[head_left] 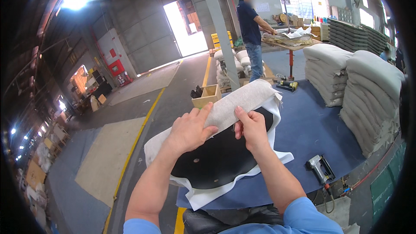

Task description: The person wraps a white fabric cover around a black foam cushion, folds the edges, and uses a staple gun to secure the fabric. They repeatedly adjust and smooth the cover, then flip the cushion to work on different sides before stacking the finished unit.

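Observation:
In front of me a black panel (216, 160) with small holes lies on the blue-covered table, on white cloth (253, 171) that sticks out around it. Light grey fabric (247, 97) is folded in a thick roll over the panel's far edge. Across the left part of that roll my left hand (190, 132) lies with its fingers stretched out and the thumb apart. My right hand (251, 129) pinches the fabric's near edge, thumb on top and fingers curled beneath. A pneumatic staple gun (320, 169) rests to the right of the panel.
Stacks of grey cushioned pieces (368, 95) rise at the table's right. A small wooden box (208, 96) holding dark tools stands at the far left edge; a yellowish staple gun (287, 85) lies at the far edge. A person (250, 34) works at another table beyond a post (219, 26).

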